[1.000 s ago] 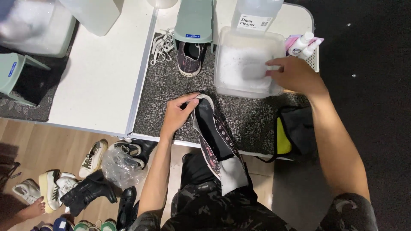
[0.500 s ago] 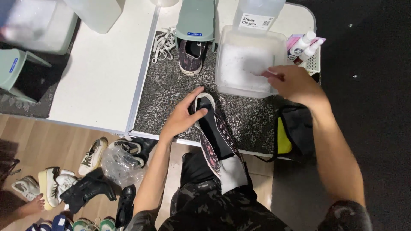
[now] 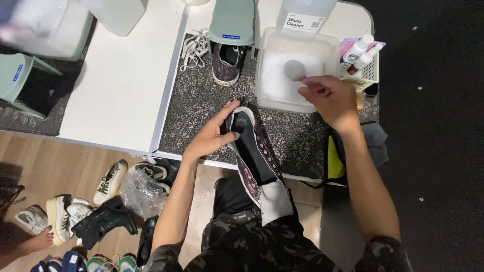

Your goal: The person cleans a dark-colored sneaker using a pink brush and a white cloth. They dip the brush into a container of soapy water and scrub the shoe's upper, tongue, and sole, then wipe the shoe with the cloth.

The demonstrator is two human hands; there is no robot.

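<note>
A white table (image 3: 121, 95) fills the upper part of the head view, and a dark mat with a pale leaf pattern (image 3: 201, 108) covers its right half. On the mat, near the far edge, sits a clear plastic tub (image 3: 295, 68) with white foamy liquid inside, and behind it stands a large clear bottle with a white label (image 3: 305, 15). A dark high-top sneaker (image 3: 252, 156) lies on the mat's near edge, its opening facing up and its white toe cap hanging over the person's camouflage trousers (image 3: 242, 247). The left hand (image 3: 212, 136) grips the sneaker's collar, thumb on the rim and fingers curled round its outer side. The right hand (image 3: 330, 98) hovers at the tub's near right corner, its fingers loosely bent and partly open; whether they pinch anything small cannot be told. A second dark sneaker (image 3: 228, 63) rests under a pale green stand (image 3: 233, 22), with loose white laces (image 3: 194, 48) just beside it. Two small white spray bottles (image 3: 360, 50) stand in a white basket to the tub's right. Assorted shoes (image 3: 101, 201) lie on the wooden floor at the left
</note>
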